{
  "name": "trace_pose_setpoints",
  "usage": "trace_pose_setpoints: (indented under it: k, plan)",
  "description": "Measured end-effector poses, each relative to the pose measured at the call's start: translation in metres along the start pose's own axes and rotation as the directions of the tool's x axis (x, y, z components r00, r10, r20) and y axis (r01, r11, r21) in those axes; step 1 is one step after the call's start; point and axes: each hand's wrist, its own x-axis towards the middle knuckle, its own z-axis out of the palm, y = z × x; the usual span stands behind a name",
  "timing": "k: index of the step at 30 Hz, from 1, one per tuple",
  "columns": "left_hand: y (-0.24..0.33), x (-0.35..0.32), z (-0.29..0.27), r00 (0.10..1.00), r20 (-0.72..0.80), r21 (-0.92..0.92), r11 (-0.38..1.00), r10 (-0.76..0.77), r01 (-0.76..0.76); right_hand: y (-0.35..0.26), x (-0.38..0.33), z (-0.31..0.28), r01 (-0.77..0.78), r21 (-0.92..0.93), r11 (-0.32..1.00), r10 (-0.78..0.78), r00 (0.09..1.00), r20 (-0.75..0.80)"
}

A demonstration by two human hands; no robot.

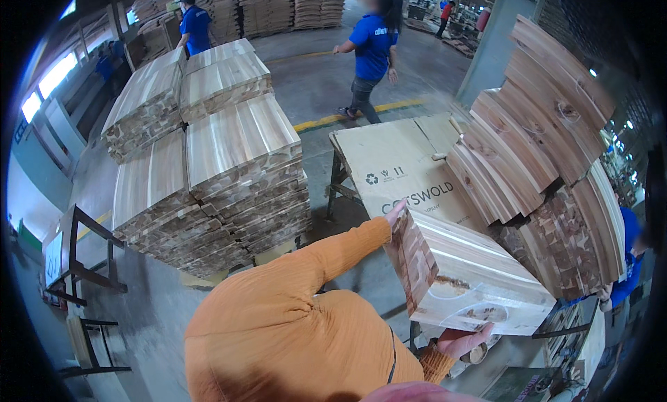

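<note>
The left hand (396, 213) grips the far corner of a pale, striped, rectangular wooden block (479, 263); the right hand (464, 341) clasps its near lower edge.

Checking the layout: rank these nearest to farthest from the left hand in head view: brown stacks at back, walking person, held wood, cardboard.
1. Held wood: touching the left hand.
2. Cardboard: just beyond the hand.
3. Walking person: past the cardboard.
4. Brown stacks: far back.
</note>
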Motion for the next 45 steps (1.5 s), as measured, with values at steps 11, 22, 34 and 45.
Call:
trace_pose_setpoints:
  k: [11,22,34,45]
  plan:
    - [-0.001,0.051,-0.006,0.985,0.166,0.098,0.995,-0.047,0.031,-0.002,0.019,-0.027,-0.124,0.032,0.992,0.127,0.98,-0.154]
    - [0.097,-0.005,-0.079,0.875,-0.043,-0.115,0.868,0.482,-0.483,0.04,0.035,-0.02,-0.09,-0.074,0.993,0.086,0.994,-0.067]
    - [0.222,-0.209,-0.227,0.529,-0.482,-0.166,0.52,0.699,-0.838,0.218,0.031,0.11,-0.45,-0.211,0.868,0.487,0.854,0.183]
    - [0.254,-0.244,-0.354,0.03,-0.8,0.003,0.053,0.6,-0.999,0.42,0.034,0.274,-0.649,-0.483,0.588,0.809,0.454,0.374]
